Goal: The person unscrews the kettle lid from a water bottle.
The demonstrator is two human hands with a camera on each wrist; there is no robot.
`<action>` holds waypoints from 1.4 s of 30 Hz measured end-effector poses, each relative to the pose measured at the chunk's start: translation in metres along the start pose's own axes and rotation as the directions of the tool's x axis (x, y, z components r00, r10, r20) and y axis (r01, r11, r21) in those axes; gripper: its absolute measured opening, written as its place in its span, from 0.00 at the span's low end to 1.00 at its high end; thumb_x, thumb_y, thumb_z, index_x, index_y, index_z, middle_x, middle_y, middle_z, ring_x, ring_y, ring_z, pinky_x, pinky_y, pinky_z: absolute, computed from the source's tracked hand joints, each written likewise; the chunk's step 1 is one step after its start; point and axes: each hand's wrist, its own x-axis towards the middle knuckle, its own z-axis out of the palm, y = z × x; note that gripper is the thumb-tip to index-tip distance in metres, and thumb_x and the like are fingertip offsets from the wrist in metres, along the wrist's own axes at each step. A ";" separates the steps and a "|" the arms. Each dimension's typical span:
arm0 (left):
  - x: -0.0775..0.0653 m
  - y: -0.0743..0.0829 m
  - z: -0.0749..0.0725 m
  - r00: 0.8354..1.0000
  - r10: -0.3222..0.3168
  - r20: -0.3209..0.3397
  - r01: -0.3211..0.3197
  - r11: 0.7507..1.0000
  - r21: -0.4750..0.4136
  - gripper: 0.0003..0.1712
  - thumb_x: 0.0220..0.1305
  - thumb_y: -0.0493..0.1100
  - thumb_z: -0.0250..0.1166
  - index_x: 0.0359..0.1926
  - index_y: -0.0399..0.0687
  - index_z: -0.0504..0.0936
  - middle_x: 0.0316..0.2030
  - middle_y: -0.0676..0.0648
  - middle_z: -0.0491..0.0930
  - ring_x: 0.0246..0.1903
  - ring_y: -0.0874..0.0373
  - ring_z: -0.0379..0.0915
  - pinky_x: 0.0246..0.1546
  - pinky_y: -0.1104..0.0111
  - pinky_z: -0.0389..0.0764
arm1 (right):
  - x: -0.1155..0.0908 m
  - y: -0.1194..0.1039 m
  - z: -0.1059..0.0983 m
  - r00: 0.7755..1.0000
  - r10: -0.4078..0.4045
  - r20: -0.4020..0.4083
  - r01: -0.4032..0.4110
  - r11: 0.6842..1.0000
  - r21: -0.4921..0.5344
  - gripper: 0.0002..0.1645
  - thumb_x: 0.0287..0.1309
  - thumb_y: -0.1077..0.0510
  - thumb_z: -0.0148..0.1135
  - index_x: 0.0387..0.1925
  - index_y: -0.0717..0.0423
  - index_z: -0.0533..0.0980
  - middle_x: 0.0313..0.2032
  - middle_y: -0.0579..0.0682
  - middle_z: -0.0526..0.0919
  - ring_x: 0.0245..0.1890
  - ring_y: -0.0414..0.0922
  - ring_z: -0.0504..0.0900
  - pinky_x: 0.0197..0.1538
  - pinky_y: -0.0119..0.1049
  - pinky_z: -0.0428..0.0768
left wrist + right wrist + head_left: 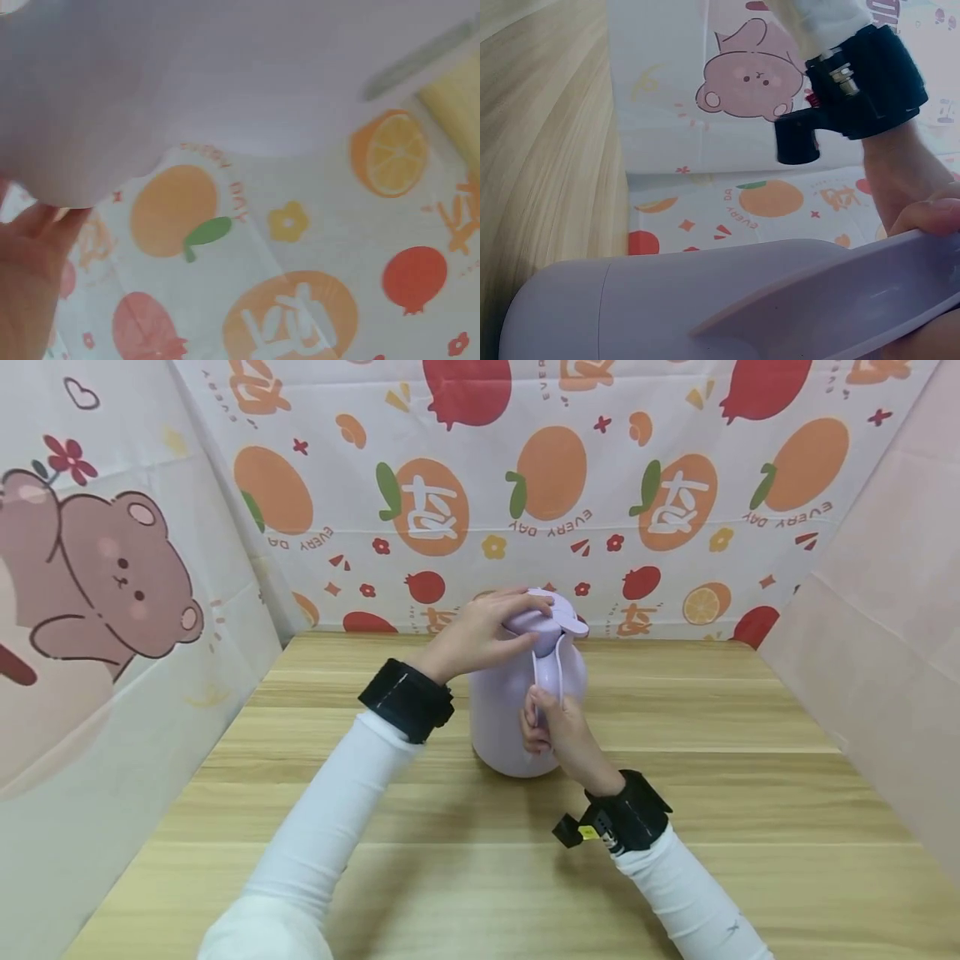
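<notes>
A light purple thermos jug (498, 727) stands upright near the back of the table, its handle facing me. My left hand (487, 631) lies over the lid (551, 610), fingers across the top and thumb along the near side, holding it. Lower down, my right hand (558, 727) grips the handle (549, 672), fingers curled round it. The left wrist view has the jug's pale body (225, 75) close up, with left fingers (45, 232) at its edge. In the right wrist view, the jug body (667, 300) and the handle's broad root (817, 292) fill the bottom.
The wooden table (420, 877) carries the jug. A fruit-print cloth (495, 485) hangs right behind it, with a bear-print cloth (112, 568) on the left and a plain pale wall (885, 610) on the right. Black camera bands (408, 700) sit on both wrists.
</notes>
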 end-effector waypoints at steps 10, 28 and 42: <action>-0.002 0.005 0.001 0.998 -0.063 0.003 0.063 0.994 0.088 0.15 0.63 0.49 0.59 0.50 0.53 0.78 0.56 0.51 0.73 0.60 0.52 0.61 0.56 0.57 0.62 | 0.000 0.000 0.001 1.000 -0.005 -0.020 0.004 1.000 -0.027 0.21 0.65 0.50 0.40 0.19 0.57 0.61 0.12 0.44 0.60 0.11 0.44 0.55 0.17 0.33 0.58; 0.006 0.023 0.008 0.992 -0.070 -0.109 0.097 0.960 0.264 0.12 0.60 0.47 0.62 0.43 0.48 0.80 0.43 0.49 0.81 0.49 0.51 0.73 0.50 0.60 0.69 | 0.003 0.001 0.001 1.000 -0.008 -0.024 0.007 0.999 -0.032 0.20 0.66 0.52 0.39 0.19 0.56 0.62 0.12 0.44 0.60 0.10 0.40 0.58 0.17 0.31 0.61; 0.008 0.037 0.012 0.986 -0.103 -0.131 0.149 0.897 0.416 0.19 0.59 0.55 0.62 0.46 0.50 0.82 0.46 0.49 0.79 0.48 0.50 0.73 0.43 0.60 0.71 | 0.003 0.002 -0.001 1.000 -0.011 -0.018 0.011 1.000 -0.025 0.21 0.65 0.50 0.41 0.18 0.56 0.62 0.11 0.44 0.60 0.10 0.40 0.58 0.17 0.32 0.60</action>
